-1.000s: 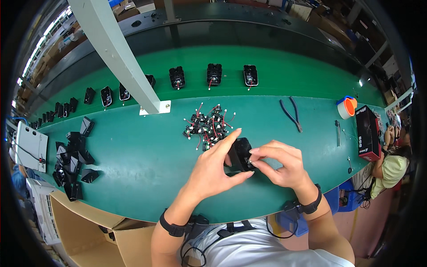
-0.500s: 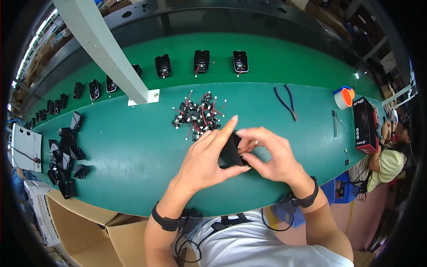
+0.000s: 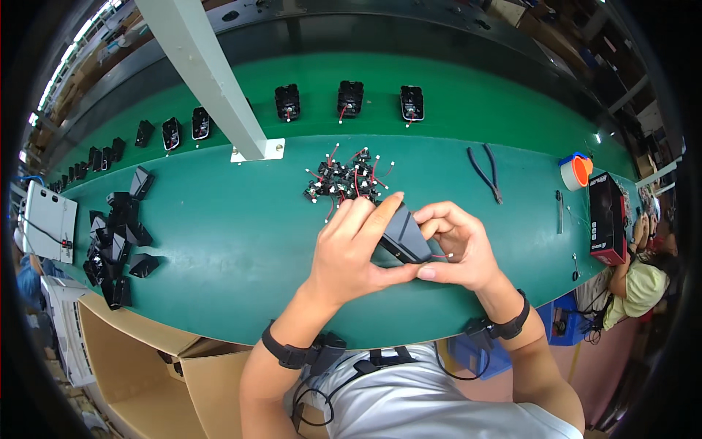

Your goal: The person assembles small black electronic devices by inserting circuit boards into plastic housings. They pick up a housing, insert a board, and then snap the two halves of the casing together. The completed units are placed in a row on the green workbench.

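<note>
Between my two hands is a black plastic housing (image 3: 407, 235) with slanted faces, held tilted above the green table. My left hand (image 3: 344, 252) grips its left side, the thumb along the lower edge and the index finger reaching up. On the other side, my right hand (image 3: 466, 249) pinches the housing with thumb and curled fingers. A short red wire (image 3: 441, 256) with a white plug sticks out of the housing toward my right palm. Just beyond my left fingers lies a pile of small black parts (image 3: 351, 175) with red wires and white plugs.
More black housings (image 3: 117, 238) are heaped at the left. Pliers (image 3: 486, 175), tape (image 3: 576, 173) and a black-and-red box (image 3: 609, 219) lie to the right. A grey post (image 3: 205, 73) stands near the green belt (image 3: 475, 95), which carries several black units. A person (image 3: 643, 293) sits far right.
The housing has been turned in my hands, so its sloped outer face and the red wire now show. The whole view has shifted, so things on the table appear further right.
</note>
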`<state>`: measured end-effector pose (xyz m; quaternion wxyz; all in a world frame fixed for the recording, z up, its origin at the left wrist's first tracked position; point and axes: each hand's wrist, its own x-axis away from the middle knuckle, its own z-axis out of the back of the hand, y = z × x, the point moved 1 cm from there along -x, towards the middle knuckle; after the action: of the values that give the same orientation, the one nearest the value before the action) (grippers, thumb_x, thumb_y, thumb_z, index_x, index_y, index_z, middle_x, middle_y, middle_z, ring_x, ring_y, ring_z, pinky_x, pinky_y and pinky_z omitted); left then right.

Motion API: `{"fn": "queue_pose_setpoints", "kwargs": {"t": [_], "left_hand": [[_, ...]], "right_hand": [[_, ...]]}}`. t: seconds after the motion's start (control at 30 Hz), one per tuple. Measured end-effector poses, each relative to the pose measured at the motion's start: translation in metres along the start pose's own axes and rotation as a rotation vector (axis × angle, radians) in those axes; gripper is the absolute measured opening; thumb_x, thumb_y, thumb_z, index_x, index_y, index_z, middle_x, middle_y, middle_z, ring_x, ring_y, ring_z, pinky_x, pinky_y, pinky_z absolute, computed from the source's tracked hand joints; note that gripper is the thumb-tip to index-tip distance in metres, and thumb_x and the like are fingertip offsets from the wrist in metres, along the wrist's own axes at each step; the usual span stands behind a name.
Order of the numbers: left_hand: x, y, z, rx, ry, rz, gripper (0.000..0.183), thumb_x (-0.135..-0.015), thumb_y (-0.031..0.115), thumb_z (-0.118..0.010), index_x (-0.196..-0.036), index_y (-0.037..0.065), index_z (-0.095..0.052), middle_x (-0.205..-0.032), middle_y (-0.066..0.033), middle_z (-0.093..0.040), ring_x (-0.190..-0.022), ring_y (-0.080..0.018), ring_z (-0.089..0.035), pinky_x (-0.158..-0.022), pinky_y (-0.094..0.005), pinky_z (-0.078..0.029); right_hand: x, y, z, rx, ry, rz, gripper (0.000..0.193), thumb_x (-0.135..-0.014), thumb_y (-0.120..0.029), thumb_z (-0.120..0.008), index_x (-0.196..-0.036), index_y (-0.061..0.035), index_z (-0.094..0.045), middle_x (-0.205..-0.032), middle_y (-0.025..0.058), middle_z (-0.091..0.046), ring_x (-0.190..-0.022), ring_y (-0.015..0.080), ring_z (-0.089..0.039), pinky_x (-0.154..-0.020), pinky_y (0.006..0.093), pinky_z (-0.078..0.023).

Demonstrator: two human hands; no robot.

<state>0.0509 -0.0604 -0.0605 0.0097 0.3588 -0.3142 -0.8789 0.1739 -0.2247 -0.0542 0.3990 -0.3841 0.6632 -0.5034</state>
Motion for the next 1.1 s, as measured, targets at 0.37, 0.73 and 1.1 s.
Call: {"fn": "queue_pose_setpoints", "kwargs": {"t": [0.37, 0.73, 1.1], "left_hand": [[0.0, 0.005, -0.003, 0.01, 0.111, -0.043, 0.075, -0.051, 0.049, -0.092, -0.103, 0.0, -0.07, -0.084, -0.0094, -0.068, -0.069, -0.0233, -0.065, -0.062, -0.0318, -0.053], [-0.007, -0.011, 0.016, -0.041, 0.284, 0.097, 0.044, -0.089, 0.027, -0.071, -0.121, -0.001, -0.061, -0.091, -0.0118, -0.057, -0.079, -0.0253, -0.058, -0.069, -0.0358, -0.05], [-0.003, -0.04, 0.029, -0.012, 0.458, 0.179, 0.016, -0.087, 0.01, -0.066, -0.099, -0.001, -0.063, -0.094, -0.0132, -0.061, -0.086, -0.0291, -0.064, -0.077, -0.0373, -0.053]], "right_hand": [[-0.003, 0.028, -0.007, -0.77, -0.003, -0.279, 0.044, -0.084, -0.019, -0.079, -0.117, -0.0043, -0.055, -0.114, 0.0126, -0.064, -0.105, 0.0227, -0.065, -0.091, 0.0365, -0.056], [-0.077, -0.02, 0.058, 0.598, 0.345, 0.211, 0.04, -0.075, -0.009, -0.086, -0.107, 0.0006, -0.063, -0.092, 0.0087, -0.073, -0.087, 0.0148, -0.069, -0.08, 0.0305, -0.057], [-0.142, 0.002, 0.168, 1.659, 0.14, 0.199, 0.031, -0.071, -0.024, -0.082, -0.092, -0.0071, -0.067, -0.087, 0.0078, -0.068, -0.103, 0.0311, -0.062, -0.093, 0.0449, -0.048]]}}
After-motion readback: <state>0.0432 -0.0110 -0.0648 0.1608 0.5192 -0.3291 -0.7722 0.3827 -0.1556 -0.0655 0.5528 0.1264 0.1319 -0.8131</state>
